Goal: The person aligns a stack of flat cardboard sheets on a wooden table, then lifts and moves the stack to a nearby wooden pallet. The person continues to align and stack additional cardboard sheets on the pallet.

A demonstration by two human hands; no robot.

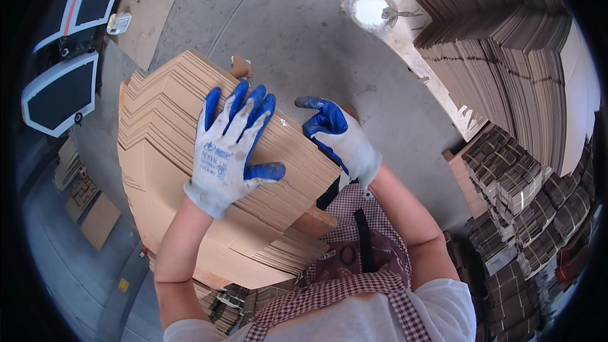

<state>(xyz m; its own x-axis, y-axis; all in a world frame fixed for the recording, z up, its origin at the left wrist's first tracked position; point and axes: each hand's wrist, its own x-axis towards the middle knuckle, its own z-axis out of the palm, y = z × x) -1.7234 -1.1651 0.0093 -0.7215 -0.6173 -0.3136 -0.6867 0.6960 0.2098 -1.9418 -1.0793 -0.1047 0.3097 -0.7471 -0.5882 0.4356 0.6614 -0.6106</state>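
A stack of folded brown cardboard sheets (166, 164) lies in front of me, its layered edges running in zigzag lines. My left hand (231, 139), in a white glove with blue fingertips, rests flat on top with its fingers spread. Just off the stack's right edge is my right hand (345, 136), gloved alike. One finger reaches toward the stack while the others curl into the palm; whatever they may hold is hidden. A small shiny clear scrap (283, 122) sits on the cardboard between both hands.
Tall piles of cardboard sheets (500, 82) stand at the right, above strapped bundles (506, 171). A round tub of white stuff (372, 11) with a brush-like tool sits on a pale board at the far side. Grey vehicle panels (82, 266) line the left.
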